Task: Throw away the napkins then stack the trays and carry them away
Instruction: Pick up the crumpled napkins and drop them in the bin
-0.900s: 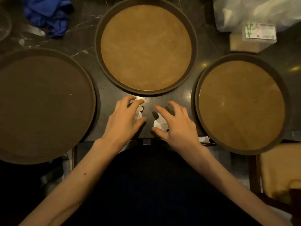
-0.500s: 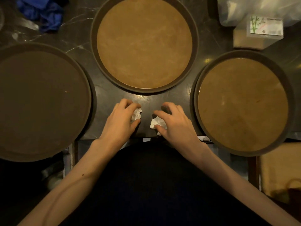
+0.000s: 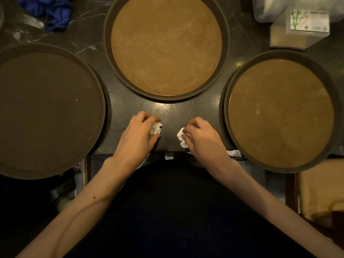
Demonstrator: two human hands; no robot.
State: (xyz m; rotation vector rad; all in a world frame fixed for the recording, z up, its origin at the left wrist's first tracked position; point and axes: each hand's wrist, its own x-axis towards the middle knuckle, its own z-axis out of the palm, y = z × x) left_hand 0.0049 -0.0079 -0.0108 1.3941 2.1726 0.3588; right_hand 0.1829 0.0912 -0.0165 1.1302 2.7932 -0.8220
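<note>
Three round brown trays lie on the dark marble table: a left tray [image 3: 46,108], a middle tray [image 3: 165,45] farther back, and a right tray [image 3: 279,112]. Between them, near the table's front edge, my left hand [image 3: 137,133] is closed around a crumpled white napkin [image 3: 156,128]. My right hand [image 3: 202,136] grips a second crumpled white napkin [image 3: 181,137]. Both napkins poke out from between the fingers. Another small crumpled napkin [image 3: 235,153] lies at the table edge beside the right tray.
A blue cloth [image 3: 54,13] lies at the back left. A tissue box [image 3: 297,32] and a clear plastic bag [image 3: 279,8] sit at the back right. The left and right trays overhang the table's front edge. A pale seat [image 3: 320,189] is at the lower right.
Both hands went from spread fingers over the napkins to closed grips on them, and they have drawn slightly apart.
</note>
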